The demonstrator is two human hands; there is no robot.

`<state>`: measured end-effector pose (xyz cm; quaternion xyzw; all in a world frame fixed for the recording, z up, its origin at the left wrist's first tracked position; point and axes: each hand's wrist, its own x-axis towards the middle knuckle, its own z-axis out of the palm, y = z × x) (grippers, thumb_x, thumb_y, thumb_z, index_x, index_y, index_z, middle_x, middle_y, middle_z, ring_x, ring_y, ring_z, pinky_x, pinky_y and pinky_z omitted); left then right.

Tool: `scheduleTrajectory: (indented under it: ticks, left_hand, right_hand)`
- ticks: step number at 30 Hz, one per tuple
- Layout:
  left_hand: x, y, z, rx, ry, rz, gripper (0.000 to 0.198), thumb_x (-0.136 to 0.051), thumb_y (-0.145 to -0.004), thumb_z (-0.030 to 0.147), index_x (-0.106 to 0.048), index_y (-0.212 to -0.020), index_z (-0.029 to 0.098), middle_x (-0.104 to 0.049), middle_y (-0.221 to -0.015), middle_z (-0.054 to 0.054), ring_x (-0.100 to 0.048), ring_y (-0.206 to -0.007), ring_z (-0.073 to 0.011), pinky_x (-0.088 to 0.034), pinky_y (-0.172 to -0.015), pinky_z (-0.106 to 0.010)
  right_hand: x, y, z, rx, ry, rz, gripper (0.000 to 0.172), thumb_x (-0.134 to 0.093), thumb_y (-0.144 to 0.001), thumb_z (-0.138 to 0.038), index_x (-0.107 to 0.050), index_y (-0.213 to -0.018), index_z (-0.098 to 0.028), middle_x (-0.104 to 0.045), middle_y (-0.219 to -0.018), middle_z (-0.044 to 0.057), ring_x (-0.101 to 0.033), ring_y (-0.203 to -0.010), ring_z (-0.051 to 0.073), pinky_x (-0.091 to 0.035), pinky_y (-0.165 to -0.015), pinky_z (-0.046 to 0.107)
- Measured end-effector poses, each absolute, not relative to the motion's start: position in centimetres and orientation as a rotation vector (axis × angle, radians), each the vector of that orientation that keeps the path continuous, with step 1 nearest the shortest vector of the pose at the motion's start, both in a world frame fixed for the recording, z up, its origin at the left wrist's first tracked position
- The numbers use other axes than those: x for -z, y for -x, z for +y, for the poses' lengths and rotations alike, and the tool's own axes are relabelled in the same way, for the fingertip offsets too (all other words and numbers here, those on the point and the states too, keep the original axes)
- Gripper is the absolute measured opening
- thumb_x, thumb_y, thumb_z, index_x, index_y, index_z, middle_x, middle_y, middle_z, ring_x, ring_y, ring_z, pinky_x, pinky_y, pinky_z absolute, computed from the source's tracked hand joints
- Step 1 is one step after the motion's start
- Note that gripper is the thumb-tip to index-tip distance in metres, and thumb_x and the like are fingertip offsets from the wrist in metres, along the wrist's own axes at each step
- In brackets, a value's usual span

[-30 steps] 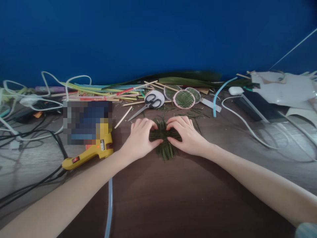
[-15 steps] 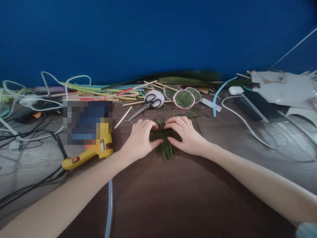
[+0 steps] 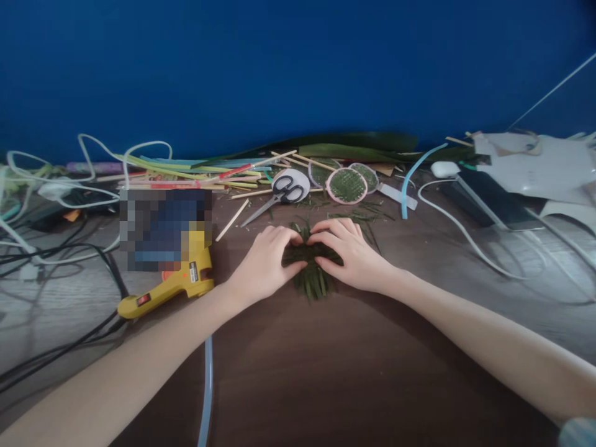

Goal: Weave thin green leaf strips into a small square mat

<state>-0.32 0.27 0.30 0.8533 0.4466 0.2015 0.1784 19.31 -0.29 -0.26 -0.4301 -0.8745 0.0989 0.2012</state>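
Left hand [image 3: 265,261]: palm down on the table, fingers curled, thumb and fingertips pinching the left side of the woven green leaf-strip mat [image 3: 311,264].
Right hand [image 3: 351,254]: palm down, fingers bent, gripping the right side of the same mat; fingertips of the two hands nearly meet above it.
Woven green leaf-strip mat: lies flat on the dark wooden table [image 3: 335,372], centre of view, between both hands; loose strip ends fan out toward the person.
Loose green strips [image 3: 358,216]: scattered just beyond the right hand.
Scissors [image 3: 278,195]: black handles, lying behind the left hand, handles resting on a white disc.
Round woven discs [image 3: 347,185]: green with pale rims, a few overlapping, behind the mat.
Yellow glue gun [image 3: 179,282]: on the table, left of the left hand, apart from it.
Coloured strips and sticks [image 3: 195,174]: piled along the blue wall [image 3: 298,68].
Cables [image 3: 60,261]: white and black, far left.
White cable [image 3: 460,230]: right side, near white sheets [image 3: 531,167].
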Motion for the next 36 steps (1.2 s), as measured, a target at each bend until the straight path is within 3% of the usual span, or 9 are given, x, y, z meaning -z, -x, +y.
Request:
scheduleTrajectory:
  ticks: [10, 14, 19, 24, 27, 36]
  left_hand:
    - [-0.4, 0.4, 0.3, -0.538, -2.446, 1.219, 0.020, -0.060, -0.075, 0.025, -0.047, -0.088, 0.019, -0.056, -0.089, -0.003, -0.048, -0.089, -0.0207, -0.040, -0.079, -0.037]
    - [-0.6, 0.5, 0.2, -0.478, -2.479, 1.122, 0.019, -0.058, -0.075, 0.026, -0.048, -0.090, 0.019, -0.055, -0.089, -0.003, -0.048, -0.088, -0.0203, -0.038, -0.080, -0.037]
    - [-1.1, 0.6, 0.0, -0.426, -2.495, 1.060, 0.019, -0.056, -0.071, 0.022, -0.049, -0.089, 0.020, -0.053, -0.087, -0.002, -0.047, -0.087, -0.0197, -0.037, -0.079, -0.036]
    - [-0.8, 0.7, 0.4, -0.583, -2.346, 1.155, 0.016, -0.045, -0.072, 0.012, -0.050, -0.085, 0.019, -0.053, -0.087, -0.002, -0.048, -0.087, -0.0183, -0.041, -0.080, -0.035]
    - [-0.3, 0.8, 0.8, -0.745, -2.131, 1.271, 0.024, -0.036, -0.071, 0.006, -0.050, -0.086, 0.019, -0.055, -0.088, -0.002, -0.052, -0.085, -0.0157, -0.043, -0.080, -0.033]
    - [-0.1, 0.8, 1.1, -0.801, -1.948, 1.283, 0.037, -0.032, -0.069, 0.004, -0.050, -0.098, 0.018, -0.059, -0.102, -0.003, -0.054, -0.099, -0.0158, -0.041, -0.094, -0.035]
  right_hand:
    - [0.3, -19.6, 0.0, -0.383, 1.173, -2.257, 0.013, -0.049, -0.081, -0.022, -0.055, -0.092, -0.020, -0.056, -0.106, 0.007, -0.046, -0.101, 0.022, -0.036, -0.087, 0.039]
    - [0.3, -20.2, 0.5, -0.584, 1.279, -1.866, 0.012, -0.043, -0.084, -0.020, -0.054, -0.089, -0.019, -0.058, -0.078, 0.002, -0.054, -0.075, 0.015, -0.041, -0.071, 0.031]
    - [0.0, -20.8, 1.1, -0.774, 1.344, -1.646, 0.010, -0.045, -0.083, -0.023, -0.052, -0.088, -0.019, -0.046, -0.049, -0.007, -0.045, -0.049, 0.010, -0.036, -0.055, 0.026]
    - [0.0, -21.4, 1.7, -0.834, 1.347, -1.527, 0.008, -0.047, -0.080, -0.023, -0.054, -0.083, -0.018, -0.044, -0.046, -0.007, -0.041, -0.044, 0.008, -0.032, -0.050, 0.024]
    - [0.1, -21.8, 2.2, -0.796, 1.346, -1.493, 0.008, -0.048, -0.079, -0.021, -0.054, -0.082, -0.017, -0.045, -0.047, -0.007, -0.041, -0.045, 0.007, -0.032, -0.049, 0.023]
    - [0.4, -22.5, 3.2, -0.860, 1.371, -1.393, 0.011, -0.045, -0.076, -0.019, -0.054, -0.082, -0.018, -0.051, -0.049, -0.005, -0.045, -0.044, 0.008, -0.036, -0.045, 0.021]
